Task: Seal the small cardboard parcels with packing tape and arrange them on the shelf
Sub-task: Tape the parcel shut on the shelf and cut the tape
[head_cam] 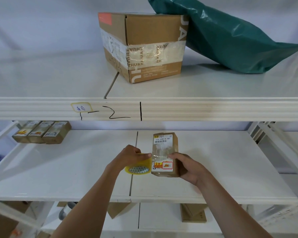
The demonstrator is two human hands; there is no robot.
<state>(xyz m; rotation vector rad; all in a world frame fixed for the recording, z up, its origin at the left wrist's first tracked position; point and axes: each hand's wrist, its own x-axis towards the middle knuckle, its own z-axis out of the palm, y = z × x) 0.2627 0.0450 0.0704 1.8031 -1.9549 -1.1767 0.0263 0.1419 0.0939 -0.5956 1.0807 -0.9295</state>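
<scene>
A small cardboard parcel [165, 148] with a white label lies on the middle white shelf [230, 169]. My right hand [187, 167] holds its near right side, thumb pressing a strip of clear tape across its top. Beside the parcel's left edge, my left hand [132, 156] grips a yellow roll of packing tape [139, 167], from which the strip runs onto the parcel. Three small labelled parcels [41, 133] stand side by side at the shelf's far left.
On the upper shelf sit a large taped cardboard box [143, 45] and a green plastic bag [230, 36] leaning on it. The shelf's front beam [213, 109] carries a handwritten tag. More cardboard boxes [193, 213] lie on the shelf below.
</scene>
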